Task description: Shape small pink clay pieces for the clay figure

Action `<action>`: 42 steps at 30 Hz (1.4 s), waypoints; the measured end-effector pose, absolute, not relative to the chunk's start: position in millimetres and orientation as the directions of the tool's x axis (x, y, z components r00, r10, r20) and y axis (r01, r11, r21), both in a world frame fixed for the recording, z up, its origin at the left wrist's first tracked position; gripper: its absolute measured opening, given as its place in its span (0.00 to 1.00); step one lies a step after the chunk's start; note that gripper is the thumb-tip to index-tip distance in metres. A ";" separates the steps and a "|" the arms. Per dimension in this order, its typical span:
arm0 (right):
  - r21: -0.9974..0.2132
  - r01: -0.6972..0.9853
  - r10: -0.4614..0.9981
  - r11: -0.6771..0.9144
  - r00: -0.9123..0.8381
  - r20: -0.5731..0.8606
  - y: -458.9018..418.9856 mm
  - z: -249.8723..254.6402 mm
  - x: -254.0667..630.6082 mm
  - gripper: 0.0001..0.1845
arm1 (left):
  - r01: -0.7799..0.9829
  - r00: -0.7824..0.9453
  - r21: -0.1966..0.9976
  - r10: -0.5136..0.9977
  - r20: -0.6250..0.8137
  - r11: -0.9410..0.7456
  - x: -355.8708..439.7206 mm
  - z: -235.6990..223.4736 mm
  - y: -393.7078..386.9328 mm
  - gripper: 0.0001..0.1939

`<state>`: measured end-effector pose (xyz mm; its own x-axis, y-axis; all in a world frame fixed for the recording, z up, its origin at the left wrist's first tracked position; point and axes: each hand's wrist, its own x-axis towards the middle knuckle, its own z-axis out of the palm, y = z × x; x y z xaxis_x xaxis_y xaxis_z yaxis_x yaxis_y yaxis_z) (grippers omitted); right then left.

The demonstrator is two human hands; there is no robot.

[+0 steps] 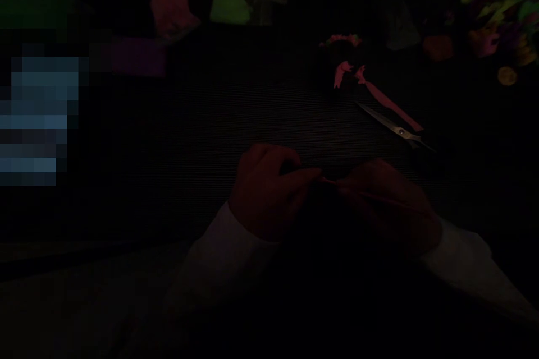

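The scene is very dark. My left hand [267, 190] and my right hand [385, 199] meet low in the middle, both with fingers pinched together. Between them runs a thin reddish strip [330, 181], held at each end by the fingertips. A longer part of the strip seems to trail right under my right hand. Both wrists wear pale sleeves. On the dark table beyond my right hand lie scissors [396, 129] and a pink strip of paper [389, 102].
Pink scraps [343, 70] lie past the scissors. Coloured paper pieces, pink [170, 11] and green [229, 7], sit at the far edge. A cluster of coloured craft flowers [503, 17] stands at the far right. A blurred bright patch [40, 118] is at the left.
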<state>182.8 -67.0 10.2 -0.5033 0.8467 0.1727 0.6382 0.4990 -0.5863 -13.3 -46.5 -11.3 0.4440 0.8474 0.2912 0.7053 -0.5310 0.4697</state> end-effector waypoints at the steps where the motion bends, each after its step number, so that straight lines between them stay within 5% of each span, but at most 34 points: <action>1: -0.590 0.630 0.842 0.505 -0.510 0.175 -66.8 9.5 184.0 0.06 | 0.707 0.442 0.472 0.850 0.287 -0.527 -13.3 -11.4 -46.7 0.10; 29: -0.587 0.625 0.826 0.515 -0.546 0.143 -62.5 10.2 193.7 0.08 | 0.716 0.428 0.463 0.852 0.301 -0.523 -11.3 -11.8 -46.3 0.08; 35: -0.675 0.549 0.827 0.492 -0.537 0.166 -62.3 7.8 197.8 0.08 | 0.710 0.436 0.473 0.853 0.285 -0.521 -11.1 -12.6 -45.5 0.09; 42: -0.824 0.485 0.925 0.293 -0.362 0.115 -64.9 10.6 201.9 0.08 | 0.706 0.430 0.486 0.857 0.285 -0.516 -13.9 -9.9 -44.7 0.11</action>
<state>201.9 -64.9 10.6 -0.3625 0.9248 0.1152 0.4852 0.2927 -0.8240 -13.9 -44.7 -9.9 0.4296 0.8569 0.2851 0.7056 -0.5155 0.4862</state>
